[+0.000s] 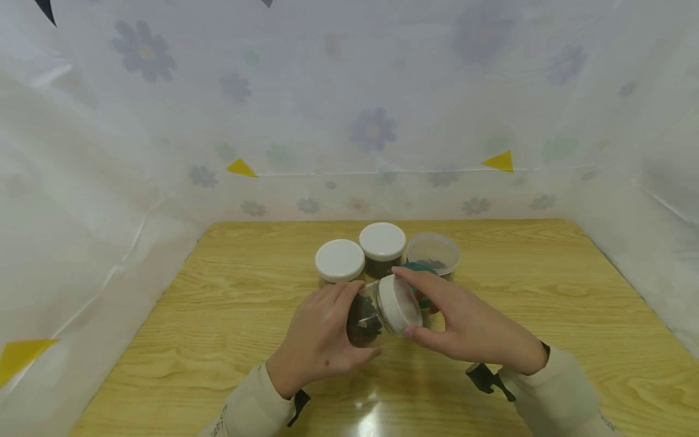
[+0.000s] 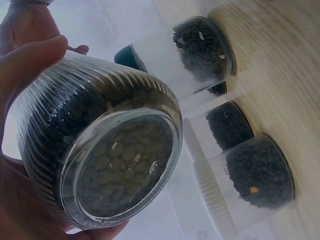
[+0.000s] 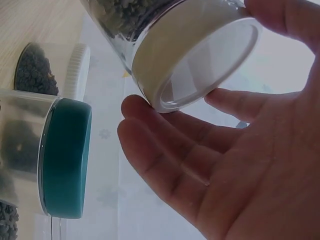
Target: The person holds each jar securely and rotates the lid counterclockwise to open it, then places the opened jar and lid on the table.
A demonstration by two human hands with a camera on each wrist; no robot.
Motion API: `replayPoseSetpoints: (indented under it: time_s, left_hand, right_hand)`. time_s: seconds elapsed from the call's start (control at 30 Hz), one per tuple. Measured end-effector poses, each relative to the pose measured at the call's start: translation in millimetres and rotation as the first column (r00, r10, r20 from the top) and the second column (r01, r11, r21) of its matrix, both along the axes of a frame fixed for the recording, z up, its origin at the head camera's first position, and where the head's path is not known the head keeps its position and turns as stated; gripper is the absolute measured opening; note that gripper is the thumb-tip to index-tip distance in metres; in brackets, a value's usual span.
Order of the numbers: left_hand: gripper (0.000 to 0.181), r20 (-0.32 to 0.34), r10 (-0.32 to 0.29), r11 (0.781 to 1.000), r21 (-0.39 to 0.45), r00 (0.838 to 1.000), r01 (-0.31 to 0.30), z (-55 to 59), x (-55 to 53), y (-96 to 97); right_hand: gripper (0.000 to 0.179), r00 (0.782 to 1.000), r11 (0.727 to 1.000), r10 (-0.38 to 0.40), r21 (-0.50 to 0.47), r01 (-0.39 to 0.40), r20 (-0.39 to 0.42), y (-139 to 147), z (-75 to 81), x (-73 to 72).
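Looks like a small sheeted-off booth. Walled far, left and right with flower-printed sheeting [image 1: 306, 121] around a wood-grain table [image 1: 546, 291].

Underneath: pale yellow wood-grain tabletop [image 1: 180, 340], glare at near middle. At far middle, upright and close together: to left, squat clear jar with white ribbed-edge lid [image 1: 340, 261]; slightly farther and rightward, second white-lidded clear jar [image 1: 382, 241]; to right, round clear-topped jar [image 1: 434, 252]; just nearer than that, clear jar with teal lid [image 3: 67, 160], partly hidden in head view. Dark pellet-like bits inside all four. Beyond and along both sides: whitish plastic sheeting [image 1: 306, 60], printed with faded purple-grey flowers [image 1: 144, 50]. On sheeting: flat yellow triangles [image 1: 241, 168], two far, one near left.
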State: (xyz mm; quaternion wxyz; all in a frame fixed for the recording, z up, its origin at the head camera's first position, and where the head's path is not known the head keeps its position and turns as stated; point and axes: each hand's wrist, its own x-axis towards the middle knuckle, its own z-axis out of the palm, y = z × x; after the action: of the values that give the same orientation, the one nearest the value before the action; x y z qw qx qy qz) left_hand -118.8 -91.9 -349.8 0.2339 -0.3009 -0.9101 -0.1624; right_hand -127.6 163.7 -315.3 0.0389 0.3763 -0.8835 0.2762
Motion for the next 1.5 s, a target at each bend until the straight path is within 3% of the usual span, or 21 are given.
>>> replayPoseSetpoints:
  time_s: [0.23, 0.37, 0.43, 0.53, 0.63, 0.83, 1.0, 1.13, 1.2, 1.33, 1.5]
  left_hand:
    - [0.093, -0.017, -0.006, 1.0, 0.022, 1.0, 0.006, -1.3, -0.9, 1.2]
    - [0.093, 0.011, -0.005, 1.0, 0.03, 1.0, 0.005, -0.4, -0.9, -0.3]
    - [0.093, 0.014, -0.001, 1.0, 0.031, 1.0, 0.001, -0.1, -0.9, -0.9]
    - [0.092, -0.001, 0.006, 1.0, 0.019, 1.0, -0.006, -0.1, -0.9, -0.9]
    - [0.093, -0.021, 0.006, 1.0, 0.01, 1.0, -0.005, -0.6, -1.3, 0.1]
    - [0.093, -0.053, 0.01, 1.0, -0.021, 0.999, -0.011, -1.8, -1.1, 1.9]
    - [0.092, -0.06, 0.003, 0.999, -0.037, 0.998, -0.006, -2.4, -0.2, 2.6]
    - [0.091, -0.042, 0.0, 1.0, -0.021, 0.999, -0.001, -2.6, 0.5, 2.1]
    - [0.092, -0.036, -0.001, 1.0, -0.014, 0.999, 0.0, -2.5, 0.7, 1.9]
    - [0.092, -0.036, -0.01, 1.0, -0.005, 0.999, 0.01, -1.6, 0.3, 2.0]
    - [0.092, -0.019, -0.016, 1.0, 0.002, 1.0, 0.016, -0.9, 0.6, 1.8]
  right_hand:
    - [0.085, 0.998, 0.999, -0.04, -0.013, 0.039, -0.039, 1, -0.7, 1.6]
    - [0.069, 0.991, 0.99, -0.134, -0.048, 0.134, -0.011, 0, 2.3, 3.4]
    - [0.059, 0.98, 0.978, -0.195, -0.059, 0.198, 0.046, -1, 6.4, 4.9]
    - [0.054, 0.947, 0.954, -0.295, -0.004, 0.298, 0.126, -5, 13.1, 7.2]
    - [0.059, 0.917, 0.932, -0.362, 0.093, 0.351, 0.168, -9, 16.9, 8.0]
    - [0.066, 0.903, 0.92, -0.382, 0.177, 0.351, 0.197, -16, 16.6, 6.3]
    - [0.073, 0.922, 0.94, -0.325, 0.181, 0.291, 0.209, -14, 15.3, 4.0]
    - [0.073, 0.977, 0.983, -0.161, 0.109, 0.147, 0.137, -7, 10.1, 3.4]
    - [0.077, 0.994, 0.996, -0.073, 0.064, 0.069, 0.076, -4, 6.4, 2.9]
    - [0.081, 1.0, 1.0, 0.009, 0.002, -0.009, -0.025, -1, 1.6, 0.9]
    - [0.08, 0.998, 1.0, 0.022, -0.017, -0.023, -0.05, -1, 0.8, 0.9]
